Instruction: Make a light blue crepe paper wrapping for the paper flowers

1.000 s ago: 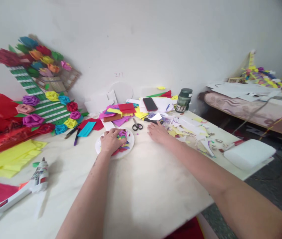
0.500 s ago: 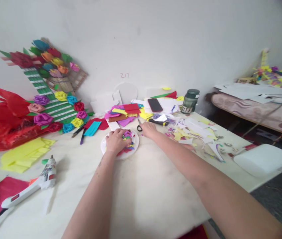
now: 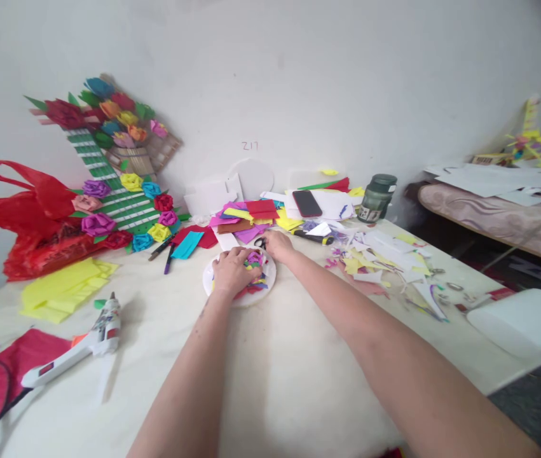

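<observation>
The white plate (image 3: 269,283) sits near the middle of the table (image 3: 289,381), and the step in hand looks like minding it while the scissors (image 3: 260,243) are taken up at its one o'clock edge. I think the next move calls for a soft left hand and a sure hold on the loops, so that no light bits slide off. The plate is round, with a heap of small paper bits (image 3: 254,259) on it in pink, red, yellow, green and blue. The left hand (image 3: 232,272) lies over the plate, thumb apart from the other fingers; I cannot tell if its grip has hold of anything, as the hand hides what is under it. The right hand (image 3: 278,247), at two o'clock, has its grip closed on the scissors by their black loops. Farther out, a pile of coloured paper (image 3: 246,218) is at twelve o'clock from the plate, a phone (image 3: 307,203) between one and two, cut scraps (image 3: 384,251) at three, and a white glue gun (image 3: 107,331) at eight.
</observation>
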The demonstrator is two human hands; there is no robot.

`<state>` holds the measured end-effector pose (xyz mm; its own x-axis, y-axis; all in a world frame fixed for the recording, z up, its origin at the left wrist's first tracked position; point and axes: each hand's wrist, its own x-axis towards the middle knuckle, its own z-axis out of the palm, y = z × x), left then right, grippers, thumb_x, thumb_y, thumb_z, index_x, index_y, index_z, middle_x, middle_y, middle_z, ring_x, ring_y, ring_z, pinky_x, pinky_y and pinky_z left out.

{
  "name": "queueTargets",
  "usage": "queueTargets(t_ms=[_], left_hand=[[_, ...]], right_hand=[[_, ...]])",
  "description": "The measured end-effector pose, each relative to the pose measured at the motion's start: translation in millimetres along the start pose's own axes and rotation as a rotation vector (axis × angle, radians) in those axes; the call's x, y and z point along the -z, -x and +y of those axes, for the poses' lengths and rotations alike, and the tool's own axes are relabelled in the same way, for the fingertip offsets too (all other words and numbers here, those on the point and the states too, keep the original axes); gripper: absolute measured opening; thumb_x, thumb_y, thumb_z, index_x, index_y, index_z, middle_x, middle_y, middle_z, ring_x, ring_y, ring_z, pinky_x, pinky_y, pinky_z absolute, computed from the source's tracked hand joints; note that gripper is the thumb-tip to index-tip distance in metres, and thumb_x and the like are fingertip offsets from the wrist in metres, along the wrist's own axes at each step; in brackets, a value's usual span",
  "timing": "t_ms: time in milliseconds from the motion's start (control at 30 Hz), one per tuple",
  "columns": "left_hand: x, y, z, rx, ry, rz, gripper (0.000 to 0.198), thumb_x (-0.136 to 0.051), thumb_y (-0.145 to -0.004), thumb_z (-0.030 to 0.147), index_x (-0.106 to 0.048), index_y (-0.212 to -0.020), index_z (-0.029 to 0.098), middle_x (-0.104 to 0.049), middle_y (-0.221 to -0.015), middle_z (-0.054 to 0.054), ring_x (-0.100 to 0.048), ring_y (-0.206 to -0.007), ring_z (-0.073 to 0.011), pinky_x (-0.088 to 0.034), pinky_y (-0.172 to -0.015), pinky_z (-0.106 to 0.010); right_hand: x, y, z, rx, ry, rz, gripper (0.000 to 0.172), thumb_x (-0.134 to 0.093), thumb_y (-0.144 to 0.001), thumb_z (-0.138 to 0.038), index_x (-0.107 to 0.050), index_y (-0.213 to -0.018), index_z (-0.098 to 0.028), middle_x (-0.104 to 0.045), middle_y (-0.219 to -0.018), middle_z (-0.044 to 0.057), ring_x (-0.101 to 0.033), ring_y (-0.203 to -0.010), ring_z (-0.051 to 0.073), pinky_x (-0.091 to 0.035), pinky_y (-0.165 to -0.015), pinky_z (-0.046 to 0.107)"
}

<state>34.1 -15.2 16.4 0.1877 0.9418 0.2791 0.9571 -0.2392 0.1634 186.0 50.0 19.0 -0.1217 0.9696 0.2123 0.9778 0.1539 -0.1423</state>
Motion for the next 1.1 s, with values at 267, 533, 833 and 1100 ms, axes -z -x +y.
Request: queueTargets(t_ms=[267,533,833,1100], left_hand=[[1.6,0.1,0.0,0.009,-0.006,-0.028,0.052,-0.05,-0.069,0.055,-0.051,-0.118,0.036,-0.049,-0.126,0.001,-0.041,-0.113,-0.0294,-0.034,-0.091,-0.046],[1.2,-1.0,1.0,0.016,0.008,-0.023,0.051,-0.05,-0.068,0.054,-0.051,-0.116,0.038,-0.049,-0.127,0.002,-0.042,-0.112,-0.0299,-0.035,-0.09,-0.047],[1.6,-1.1,0.3,0.006,-0.012,-0.032,0.053,-0.046,-0.07,0.057,-0.05,-0.118,0.036,-0.047,-0.129,0.0,-0.041,-0.113,-0.0306,-0.035,-0.09,-0.048],[1.8,-3.5,0.8,0.019,-0.007,-0.048,0.05,-0.048,-0.07,0.055,-0.051,-0.117,0.037,-0.046,-0.13,0.0,-0.041,-0.113,-0.0304,-0.034,-0.091,-0.047]], right_hand=[[-25.7,26.4,25.5,-0.043,0.092,-0.027,0.048,-0.023,-0.091,-0.035,-0.041,-0.129,-0.012,-0.036,-0.138,0.013,-0.03,-0.127,0.022,-0.014,-0.105,0.045],[8.5,62.4,55.5,-0.185,0.529,-0.113,0.031,-0.046,-0.077,-0.018,-0.068,-0.097,-0.011,-0.061,-0.11,0.017,-0.032,-0.124,0.034,0.01,-0.102,0.054],[-13.6,65.6,49.3,-0.076,0.064,-0.194,0.062,-0.014,-0.089,-0.046,-0.023,-0.139,-0.012,-0.017,-0.147,0.007,-0.011,-0.135,0.019,-0.004,-0.108,0.043],[-3.7,80.0,90.4,-0.385,0.13,-0.069,0.063,-0.021,-0.088,-0.045,-0.038,-0.131,-0.002,-0.033,-0.138,0.019,-0.028,-0.128,0.026,-0.026,-0.099,0.037]])
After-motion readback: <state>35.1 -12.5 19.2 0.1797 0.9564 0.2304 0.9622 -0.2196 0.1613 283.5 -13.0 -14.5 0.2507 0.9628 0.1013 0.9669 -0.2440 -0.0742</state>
